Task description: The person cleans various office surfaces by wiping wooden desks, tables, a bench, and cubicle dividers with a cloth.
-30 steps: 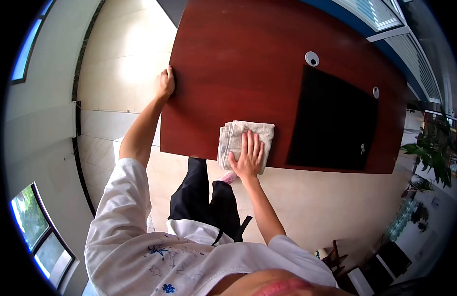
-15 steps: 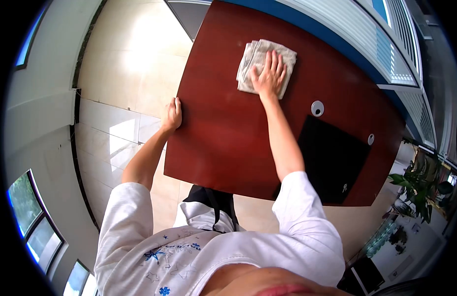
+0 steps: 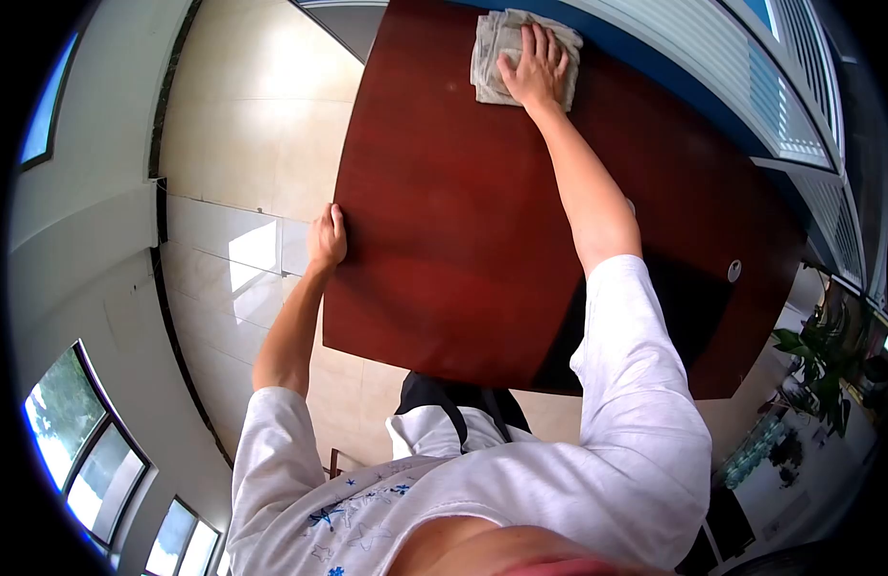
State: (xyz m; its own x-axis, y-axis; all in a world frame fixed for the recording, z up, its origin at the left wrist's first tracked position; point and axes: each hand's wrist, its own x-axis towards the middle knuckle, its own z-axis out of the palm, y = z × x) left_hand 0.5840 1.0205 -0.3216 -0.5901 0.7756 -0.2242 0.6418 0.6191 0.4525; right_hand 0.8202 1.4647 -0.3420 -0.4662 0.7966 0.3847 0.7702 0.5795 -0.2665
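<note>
A folded beige cloth (image 3: 495, 67) lies on the dark red-brown table (image 3: 434, 230) near its far edge. My right hand (image 3: 540, 72) rests flat on top of it, fingers spread, with the arm stretched far forward. At the table's left edge is my left hand (image 3: 327, 236), its fingers closed round the rim; the undersides of those fingers are hidden.
A black mat (image 3: 688, 307) covers part of the table at the right, partly behind my right arm. Near it sits a round cable grommet (image 3: 734, 271). A blue partition with white louvres borders the far side. Leafy plants (image 3: 818, 355) stand beyond the right end.
My right hand and the cloth have slid forward to the table's far edge. The left hand keeps its hold on the left rim. My body leans further over the table.
</note>
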